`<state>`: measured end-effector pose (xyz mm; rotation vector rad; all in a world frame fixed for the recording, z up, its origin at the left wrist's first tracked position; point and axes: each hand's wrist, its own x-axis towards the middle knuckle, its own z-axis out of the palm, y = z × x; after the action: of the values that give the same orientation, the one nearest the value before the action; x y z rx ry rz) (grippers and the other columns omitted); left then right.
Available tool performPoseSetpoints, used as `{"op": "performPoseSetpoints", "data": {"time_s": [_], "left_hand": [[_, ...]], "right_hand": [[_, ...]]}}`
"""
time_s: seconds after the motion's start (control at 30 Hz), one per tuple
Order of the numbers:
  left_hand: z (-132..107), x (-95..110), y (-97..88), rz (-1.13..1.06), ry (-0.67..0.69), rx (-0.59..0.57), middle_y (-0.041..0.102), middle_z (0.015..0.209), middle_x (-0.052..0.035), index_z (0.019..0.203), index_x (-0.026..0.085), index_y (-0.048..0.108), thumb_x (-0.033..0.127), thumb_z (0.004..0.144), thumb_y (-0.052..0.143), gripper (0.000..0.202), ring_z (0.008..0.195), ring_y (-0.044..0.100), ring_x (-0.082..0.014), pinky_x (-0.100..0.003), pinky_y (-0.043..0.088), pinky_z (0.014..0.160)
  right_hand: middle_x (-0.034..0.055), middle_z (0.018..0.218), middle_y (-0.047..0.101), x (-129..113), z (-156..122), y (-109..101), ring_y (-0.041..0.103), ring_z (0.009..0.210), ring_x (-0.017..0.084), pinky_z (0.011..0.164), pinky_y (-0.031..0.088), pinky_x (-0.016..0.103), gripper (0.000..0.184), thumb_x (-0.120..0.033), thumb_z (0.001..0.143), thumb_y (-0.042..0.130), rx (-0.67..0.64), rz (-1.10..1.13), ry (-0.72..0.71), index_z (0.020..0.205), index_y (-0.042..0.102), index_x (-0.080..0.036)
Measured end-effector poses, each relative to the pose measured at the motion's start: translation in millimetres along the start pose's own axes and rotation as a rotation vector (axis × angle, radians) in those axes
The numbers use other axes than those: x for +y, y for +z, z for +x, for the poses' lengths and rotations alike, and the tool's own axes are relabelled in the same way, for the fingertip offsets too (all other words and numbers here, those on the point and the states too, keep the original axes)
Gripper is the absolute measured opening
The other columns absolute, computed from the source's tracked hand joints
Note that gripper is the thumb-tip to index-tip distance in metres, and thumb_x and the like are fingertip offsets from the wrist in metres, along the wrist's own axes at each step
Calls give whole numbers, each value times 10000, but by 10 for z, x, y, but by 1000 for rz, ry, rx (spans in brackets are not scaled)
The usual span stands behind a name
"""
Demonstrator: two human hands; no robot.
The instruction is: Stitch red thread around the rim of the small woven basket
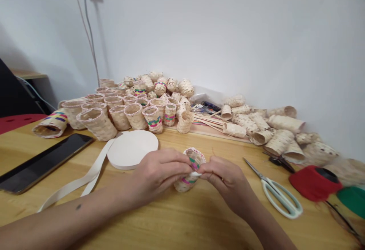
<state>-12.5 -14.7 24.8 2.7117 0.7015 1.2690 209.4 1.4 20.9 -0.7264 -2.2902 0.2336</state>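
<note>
A small woven straw basket (pixel 192 160) with pink and green bands lies tilted on the wooden table (pixel 182 223), mouth facing away from me. My left hand (pixel 159 174) wraps its left side, fingers closed on the basket. My right hand (pixel 225 179) pinches a bit of white tape (pixel 196 174) against the basket's right side. A roll of white tape (pixel 131 149) lies flat just behind my left hand, its loose end trailing left toward me.
Several woven baskets (pixel 134 115) stand and lie heaped along the back by the white wall, with paler ones (pixel 273 136) lying at right. Scissors (pixel 278 193) lie right of my right hand. Red spool (pixel 313 181) and green spool (pixel 353 200) far right. A dark phone (pixel 42 162) lies left.
</note>
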Motion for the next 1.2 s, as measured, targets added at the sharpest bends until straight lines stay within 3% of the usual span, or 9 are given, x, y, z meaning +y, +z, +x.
{"op": "performPoseSetpoints", "data": {"time_s": [0.23,0.43,0.53,0.63,0.73,0.87,1.03,1.2], "left_hand": [[16,-14,13,-116,-151,-124,654,861,-58,889,140,657,99,901,492,171,786,602,-126,-198,464,710],[14,13,35,-146,-199,-141,642,858,-45,864,153,630,113,917,451,191,768,585,-123,-200,447,686],[13,-7,52,-152,-206,-146,648,857,-52,854,150,636,121,925,426,224,766,598,-126,-205,465,685],[-5,-75,52,-205,-143,-85,664,1001,-81,959,161,650,110,919,422,238,913,627,-145,-230,497,785],[-32,-156,27,-158,-182,86,648,1149,-95,1150,190,601,114,914,437,297,1076,596,-174,-304,485,916],[-51,-209,7,-91,-240,203,673,1120,-88,1146,187,610,112,906,466,289,1064,613,-167,-310,498,919],[-37,-217,49,-170,-95,115,691,1090,-104,1074,172,650,127,908,499,228,1025,642,-160,-269,520,866],[4,-161,12,-186,-60,3,693,1020,-106,1005,152,660,144,913,500,185,941,651,-151,-228,505,807]], "right_hand": [[4,681,631,-65,-6,28,553,595,116,549,404,214,197,-320,931,510,32,2,-12,944,660,-193],[7,656,605,-130,22,87,542,612,119,578,381,222,240,-287,945,487,64,-123,-79,809,648,-172],[14,667,601,-126,21,87,535,622,131,579,370,232,268,-267,958,450,16,-219,-83,789,634,-169],[17,667,598,-88,7,62,531,620,138,570,365,235,299,-253,971,405,-14,-272,-72,784,625,-177],[24,696,612,-21,-12,24,542,646,142,587,383,237,276,-250,968,409,-17,-220,-22,805,621,-181],[38,731,622,49,-27,-4,556,686,155,616,412,252,262,-271,968,415,-41,-129,19,822,615,-185],[25,687,594,31,-20,11,542,646,148,583,398,245,287,-291,975,395,-51,-136,-19,815,611,-191],[15,666,575,1,-21,8,530,633,143,564,378,238,308,-305,979,382,-53,-97,-28,787,597,-194]]}}
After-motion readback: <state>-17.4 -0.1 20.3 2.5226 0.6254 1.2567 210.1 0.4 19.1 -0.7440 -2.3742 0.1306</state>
